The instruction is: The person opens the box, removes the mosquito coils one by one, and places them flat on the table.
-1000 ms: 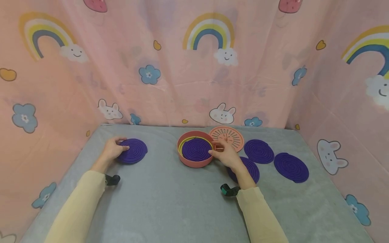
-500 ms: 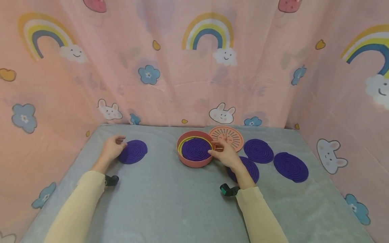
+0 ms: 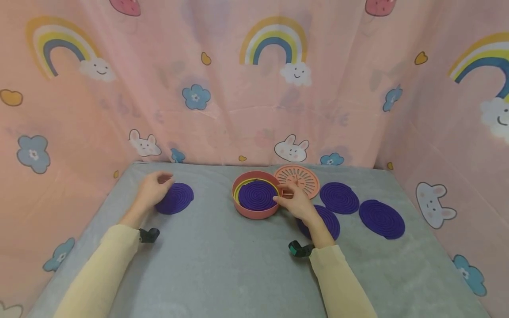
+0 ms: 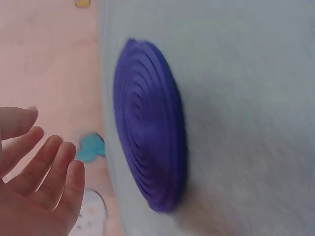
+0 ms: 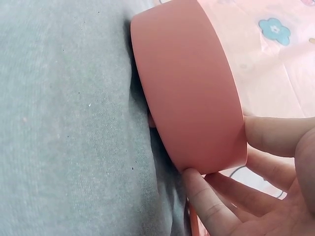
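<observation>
In the head view a round pink mosquito coil holder (image 3: pixel 254 214) stands on the table. It contains a purple mosquito coil (image 3: pixel 257 195), and a yellow ring shows around that coil. My right hand (image 3: pixel 296 202) grips the holder's right side, thumb at the rim and fingers against the outer wall (image 5: pixel 187 88). At the left, another purple coil (image 3: pixel 176 198) lies on the cloth. My left hand (image 3: pixel 153 190) hovers over its left edge, fingers loosely bent. The left wrist view shows this hand apart from the coil (image 4: pixel 147 128), with nothing between thumb and fingers.
Behind the holder lies its slotted pink lid (image 3: pixel 302 181). Three more purple coils lie to the right; the nearest coil (image 3: pixel 328 221) is partly under my right forearm. A grey cloth (image 3: pixel 222 265) covers the table, and a pink patterned curtain (image 3: pixel 238 123) encloses its back and sides.
My left hand has let go of the left coil, then risen and shifted slightly right over it. The coil stays on the table. My right hand has kept its grip on the holder.
</observation>
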A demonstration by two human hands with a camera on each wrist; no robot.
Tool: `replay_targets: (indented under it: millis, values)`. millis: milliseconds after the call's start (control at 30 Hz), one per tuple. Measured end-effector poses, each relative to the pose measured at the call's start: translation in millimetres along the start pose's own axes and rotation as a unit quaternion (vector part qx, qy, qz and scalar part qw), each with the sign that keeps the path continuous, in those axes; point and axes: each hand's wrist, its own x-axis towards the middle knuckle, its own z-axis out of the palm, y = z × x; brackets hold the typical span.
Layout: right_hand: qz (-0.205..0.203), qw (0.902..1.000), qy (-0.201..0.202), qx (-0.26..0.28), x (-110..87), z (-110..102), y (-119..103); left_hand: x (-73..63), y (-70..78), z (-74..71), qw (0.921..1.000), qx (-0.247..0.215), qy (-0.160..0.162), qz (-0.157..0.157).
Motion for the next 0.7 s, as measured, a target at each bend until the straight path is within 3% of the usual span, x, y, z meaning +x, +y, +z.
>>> replay_targets:
  millis: [333, 700]
  values:
    - [0.007, 1.0, -0.001, 0.0, 1.4, 1.6, 0.4, 1.6, 33.3, 10.9, 0.9989, -0.019, -0.002, 0.042]
    - [0.007, 1.0, -0.003, 0.004, 2.3, 0.6, 0.2, 3.6, 63.4, 43.5, 0.9948, -0.073, -0.027, 0.065]
